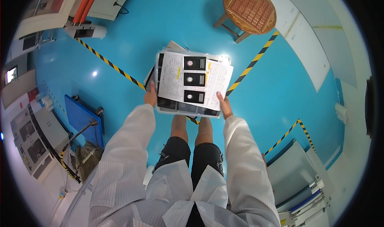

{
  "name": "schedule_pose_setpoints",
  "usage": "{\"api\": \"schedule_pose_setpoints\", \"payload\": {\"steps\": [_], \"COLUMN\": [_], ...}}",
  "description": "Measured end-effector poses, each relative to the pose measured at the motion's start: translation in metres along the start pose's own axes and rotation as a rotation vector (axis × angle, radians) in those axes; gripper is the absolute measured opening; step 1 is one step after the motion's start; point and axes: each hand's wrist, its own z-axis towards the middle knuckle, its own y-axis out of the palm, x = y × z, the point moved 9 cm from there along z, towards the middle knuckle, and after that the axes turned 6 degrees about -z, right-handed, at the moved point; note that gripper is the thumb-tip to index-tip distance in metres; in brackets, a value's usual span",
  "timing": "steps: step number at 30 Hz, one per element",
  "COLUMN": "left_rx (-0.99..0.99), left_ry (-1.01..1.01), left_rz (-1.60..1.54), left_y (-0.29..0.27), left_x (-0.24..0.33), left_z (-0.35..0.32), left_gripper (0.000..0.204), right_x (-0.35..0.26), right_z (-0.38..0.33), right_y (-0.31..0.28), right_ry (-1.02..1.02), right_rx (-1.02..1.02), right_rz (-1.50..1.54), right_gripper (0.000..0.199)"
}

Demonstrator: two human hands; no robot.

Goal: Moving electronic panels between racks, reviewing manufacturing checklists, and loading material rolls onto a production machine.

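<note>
Holding tray stack point(188, 107) level, lengthwise forward

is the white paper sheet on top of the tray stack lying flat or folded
Flat: the white printed paper sheet lies spread over the clear plastic tray stack, all edges open, no fold.

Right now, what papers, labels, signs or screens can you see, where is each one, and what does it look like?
Printed sheet: white form with yellow marks, on top of the clear tray stack held between left hand and right hand.
Three labels: black rectangles, in a column on the sheet.
Screen: small, bright, far left.
Hazard tape: yellow-black stripes on the blue floor.
</note>
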Motion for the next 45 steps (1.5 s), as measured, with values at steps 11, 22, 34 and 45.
{"api": "schedule_pose_setpoints", "payload": {"steps": [11, 22, 34, 45], "left_rx": [0.026, 0.001, -0.331, -0.274], "left_ry": [-0.306, -0.049, 0.244, 0.224], "left_rz": [-0.713, -0.467, -0.858, -0.664], "left_y": [0.058, 0.048, 0.011, -0.013], "left_x": [-0.090, -0.058, 0.069, 0.071], "left_z": [-0.054, -0.039, -0.001, 0.041], "left_gripper": [0.066, 0.073, 0.067, 0.074], "right_x": [-0.053, -0.043, -0.054, -0.036], "right_z": [0.027, 0.021, -0.002, -0.036], "right_y": [-0.025, -0.020, 0.003, 0.042], "right_ry": [-0.001, -0.013, -0.009, -0.056], "right_rx": [-0.143, 0.031, -0.002, 0.171], "right_rz": [-0.121, -0.067, 0.030, 0.239], "right_gripper": [0.073, 0.074, 0.064, 0.067]}}
